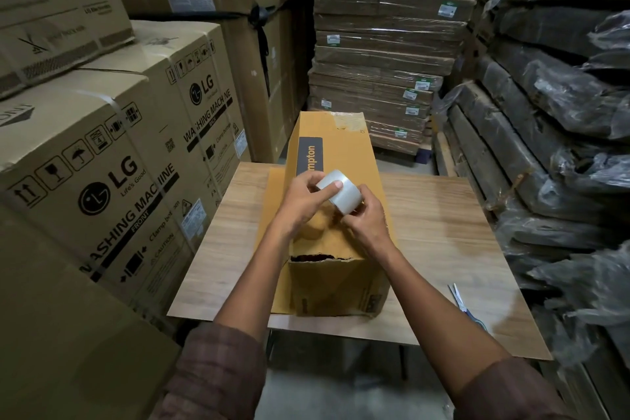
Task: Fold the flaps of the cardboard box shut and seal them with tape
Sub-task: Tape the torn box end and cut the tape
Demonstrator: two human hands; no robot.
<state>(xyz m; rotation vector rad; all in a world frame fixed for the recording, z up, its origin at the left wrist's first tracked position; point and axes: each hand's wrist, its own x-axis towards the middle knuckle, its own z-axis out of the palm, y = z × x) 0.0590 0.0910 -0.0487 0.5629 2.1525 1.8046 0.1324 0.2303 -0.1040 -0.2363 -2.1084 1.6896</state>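
Note:
A long brown cardboard box lies lengthwise on the wooden table, its near end torn along the top edge with a dark gap showing. Old tape remains at its far end. Above the middle of the box I hold a roll of clear tape. My left hand grips the roll from the left, thumb on its top face. My right hand pinches at the roll's lower right edge with curled fingers. A flat flap of the box sticks out to the left on the table.
Scissors lie on the table near its right edge. Large washing machine cartons are stacked close on the left. Wrapped flat cartons are piled behind, and dark plastic-wrapped bundles crowd the right side.

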